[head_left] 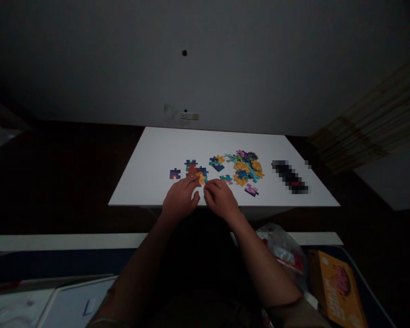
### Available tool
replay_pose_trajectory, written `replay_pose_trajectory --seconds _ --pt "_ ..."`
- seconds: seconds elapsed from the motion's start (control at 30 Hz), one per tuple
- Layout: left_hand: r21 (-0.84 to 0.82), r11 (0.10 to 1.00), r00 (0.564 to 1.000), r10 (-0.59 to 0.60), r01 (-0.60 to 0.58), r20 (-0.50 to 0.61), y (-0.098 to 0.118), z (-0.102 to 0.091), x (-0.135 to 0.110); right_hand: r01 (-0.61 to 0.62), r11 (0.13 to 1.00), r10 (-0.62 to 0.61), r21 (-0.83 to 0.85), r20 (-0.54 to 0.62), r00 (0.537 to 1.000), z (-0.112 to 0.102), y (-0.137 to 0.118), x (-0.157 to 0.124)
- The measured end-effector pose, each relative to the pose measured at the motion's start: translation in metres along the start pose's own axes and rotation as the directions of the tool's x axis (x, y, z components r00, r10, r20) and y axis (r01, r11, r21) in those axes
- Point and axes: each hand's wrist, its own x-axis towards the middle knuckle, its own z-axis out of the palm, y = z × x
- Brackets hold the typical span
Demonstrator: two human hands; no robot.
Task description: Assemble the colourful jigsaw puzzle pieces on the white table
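My left hand rests at the front of the white table, fingers stretched onto the lower part of a joined group of puzzle pieces. Its thumb stands apart from the fingers. Close beside it, my right hand is curled, with its fingertips at the right lower edge of that group. Whatever its fingers hold is hidden. The group is brown, blue and orange. A single blue and orange puzzle piece lies to its left. Right of the hands is a heap of mixed puzzle pieces, with a purple piece in front.
A blurred dark object lies on the right of the white table. Below, on a dark blue surface, are a clear plastic bag, an orange box and a white board. A wall stands behind the table; a curtain hangs right.
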Motion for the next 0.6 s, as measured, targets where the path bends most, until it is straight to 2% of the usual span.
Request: replay_pose_trajectory --seconds 0.43,0.6 --pt "0.0 0.998 0.998 0.06 -0.06 -0.021 -0.0059 0.0059 0.0001 -0.012 1.0 0.013 -0.026 0.027 1.0 0.0007 0.0009 -0.0033" --pt "0.001 0.999 0.999 0.038 -0.038 -0.022 -0.0031 0.0034 0.0001 -0.019 0.998 0.022 -0.052 0.051 0.998 -0.0021 -0.0004 -0.0031"
